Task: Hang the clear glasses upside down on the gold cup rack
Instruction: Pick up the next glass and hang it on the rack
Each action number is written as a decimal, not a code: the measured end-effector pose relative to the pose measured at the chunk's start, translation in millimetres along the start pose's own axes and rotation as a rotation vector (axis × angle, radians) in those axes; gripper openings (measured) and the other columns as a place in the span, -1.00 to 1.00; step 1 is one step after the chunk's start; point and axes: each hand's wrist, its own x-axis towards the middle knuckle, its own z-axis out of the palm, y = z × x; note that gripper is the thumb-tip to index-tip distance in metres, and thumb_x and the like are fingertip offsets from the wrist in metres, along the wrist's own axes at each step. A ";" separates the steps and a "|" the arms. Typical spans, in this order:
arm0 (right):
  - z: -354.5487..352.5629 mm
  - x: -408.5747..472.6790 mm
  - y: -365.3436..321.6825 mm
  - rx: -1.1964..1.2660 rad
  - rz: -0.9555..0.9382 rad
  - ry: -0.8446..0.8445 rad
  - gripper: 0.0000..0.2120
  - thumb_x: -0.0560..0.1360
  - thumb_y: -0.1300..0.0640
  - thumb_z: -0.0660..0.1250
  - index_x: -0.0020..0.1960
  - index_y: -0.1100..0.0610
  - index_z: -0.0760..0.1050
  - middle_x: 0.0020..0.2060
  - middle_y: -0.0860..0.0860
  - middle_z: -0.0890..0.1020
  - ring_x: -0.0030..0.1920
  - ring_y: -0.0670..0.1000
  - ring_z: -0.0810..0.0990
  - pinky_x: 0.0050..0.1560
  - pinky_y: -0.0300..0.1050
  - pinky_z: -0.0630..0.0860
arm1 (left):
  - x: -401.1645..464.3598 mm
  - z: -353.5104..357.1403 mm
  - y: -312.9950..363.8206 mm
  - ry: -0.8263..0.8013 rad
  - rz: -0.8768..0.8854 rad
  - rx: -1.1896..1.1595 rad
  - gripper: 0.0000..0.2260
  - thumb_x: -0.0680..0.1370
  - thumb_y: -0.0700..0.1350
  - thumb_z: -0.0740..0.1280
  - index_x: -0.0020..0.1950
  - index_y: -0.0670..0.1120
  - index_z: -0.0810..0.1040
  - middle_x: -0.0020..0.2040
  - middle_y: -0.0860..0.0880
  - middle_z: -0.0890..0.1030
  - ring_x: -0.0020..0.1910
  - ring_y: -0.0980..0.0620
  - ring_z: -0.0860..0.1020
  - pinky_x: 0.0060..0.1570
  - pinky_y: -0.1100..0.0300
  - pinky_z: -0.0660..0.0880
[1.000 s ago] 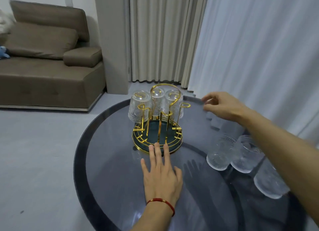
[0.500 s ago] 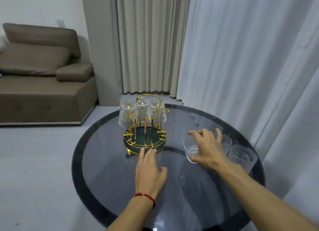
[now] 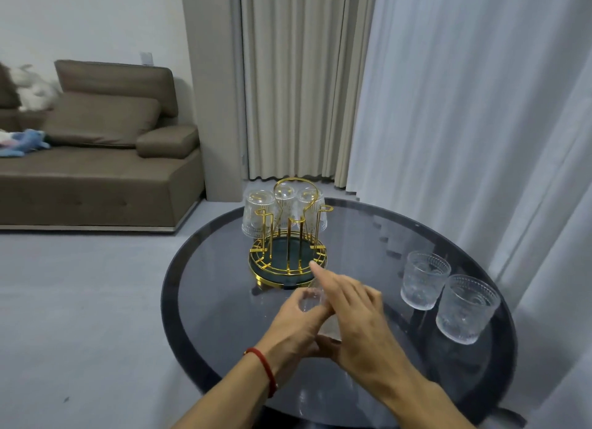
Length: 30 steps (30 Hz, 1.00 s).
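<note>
The gold cup rack (image 3: 288,262) stands on a round dark glass table (image 3: 224,300), with three clear glasses (image 3: 258,215) hanging upside down on its far pegs. Its near pegs are bare. Just in front of the rack, both my hands hold one clear glass (image 3: 312,297) between them above the table. My left hand (image 3: 296,326) grips it from the left and my right hand (image 3: 355,319) from the right, index finger stretched toward the rack. Most of this glass is hidden by my fingers. Two more clear glasses (image 3: 424,279) stand upright at the table's right.
The nearer upright glass (image 3: 466,308) is close to the table's right rim. White curtains (image 3: 464,108) hang right behind the table. A brown sofa (image 3: 96,159) with soft toys stands at the far left across grey floor.
My right hand took one glass from the group at the right and brought it to the middle. My left hand lifted off the table and joined it on the glass.
</note>
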 end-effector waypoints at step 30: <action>-37.1 189.3 -16.5 0.372 0.395 0.337 -0.25 0.45 -0.15 0.50 0.52 -0.01 0.26 0.02 0.09 0.61 0.06 0.08 0.60 0.03 -0.20 0.53 | 78.1 -84.1 -53.4 0.384 0.369 1.158 -0.42 0.61 0.25 -0.23 0.62 0.14 0.02 0.65 0.04 0.07 0.57 0.06 0.13 0.54 -0.08 0.05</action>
